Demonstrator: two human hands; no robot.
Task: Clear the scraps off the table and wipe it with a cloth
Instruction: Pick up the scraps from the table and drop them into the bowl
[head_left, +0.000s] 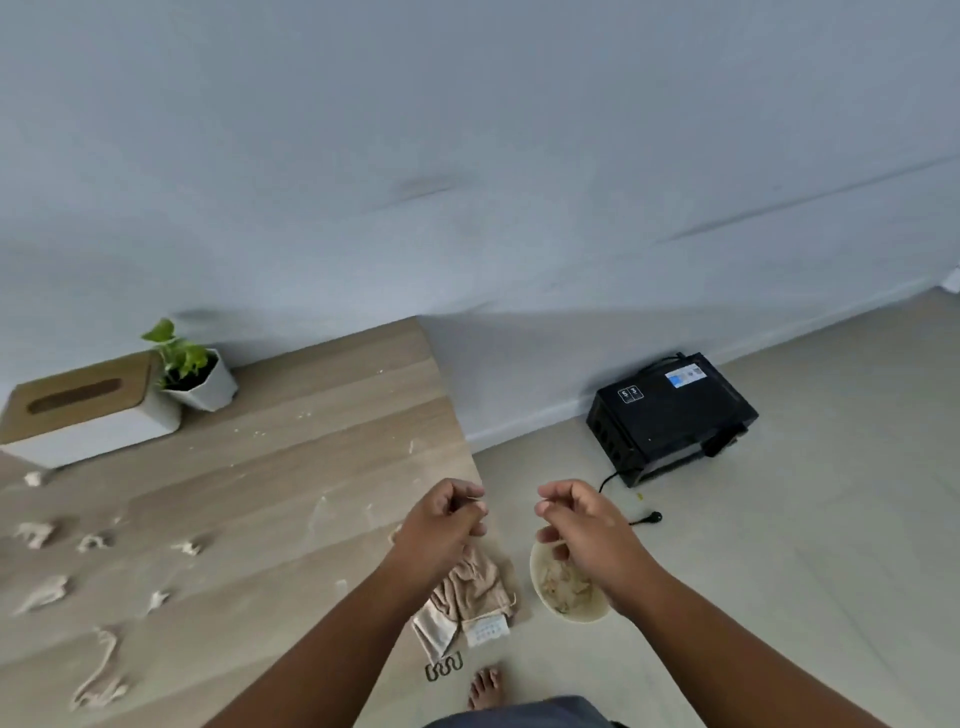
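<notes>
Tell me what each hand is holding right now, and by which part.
Left hand and right hand have curled fingers, each seemingly pinching a tiny pale scrap at the fingertips; too small to identify. The cloth and bowl are not held.

Both hands raised past the counter (270, 467) edge, fingers curled: left hand (447, 522), right hand (579, 519); whether either pinches anything can't be told. Cloth (470, 592) at the counter corner, bowl (563, 587) of scraps below right hand. Scraps (44, 592) litter counter; tissue box (85, 410), potted plant (195, 371) at back. Black appliance (670, 415) on floor.
</notes>
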